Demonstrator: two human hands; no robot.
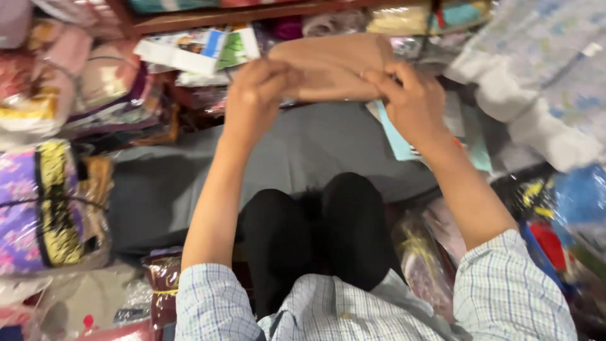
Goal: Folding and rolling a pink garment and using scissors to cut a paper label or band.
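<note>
Packets of folded cloth in clear wrap point(47, 208), purple, yellow and pink, stacked along the left edge. Left hand point(255, 91): arm stretched up and forward from a rolled checked sleeve point(211, 297), wrist bent, fingers clenched on the left end of a tan folded cloth point(331, 63). Tan folded cloth: held in the air between both hands, above a grey sheet point(303, 151), in front of a wooden shelf edge point(221, 16). Right hand point(413, 104): arm likewise extended, fingers pinched tight on the cloth's right end, thumb on top. Printed cardboard packets point(196, 50) lie behind the left hand; a pale blue flat packet point(398, 142) shows just below the right hand. Knees in black trousers point(315, 233) rest on the grey sheet. Pale patterned fabric bundle point(543, 76) at upper right; further wrapped goods, blue, red and yellow point(562, 221), crowd the right edge.
</note>
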